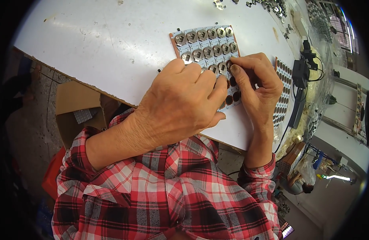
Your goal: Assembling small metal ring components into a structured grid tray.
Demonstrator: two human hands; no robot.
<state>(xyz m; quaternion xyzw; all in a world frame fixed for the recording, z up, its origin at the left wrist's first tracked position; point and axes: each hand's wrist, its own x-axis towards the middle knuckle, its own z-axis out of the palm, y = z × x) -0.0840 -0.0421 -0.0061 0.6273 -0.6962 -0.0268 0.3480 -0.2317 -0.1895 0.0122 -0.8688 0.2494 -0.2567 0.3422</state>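
On the white table (112, 48), the flat brown-edged tray (204, 44) of small hexagonal silver metal pieces lies at about one o'clock, its near half hidden under both hands. The left hand (180, 106) rests curled on the tray, its grip hidden; the right hand (254, 86) pinches one metal piece (229, 64). Bare tabletop spreads toward ten o'clock; the near table edge runs beneath the wrists.

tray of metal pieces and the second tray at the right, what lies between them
In the head view, the right hand fills most of that gap between the tray of metal pieces and the second tray; above it shows bare white table.
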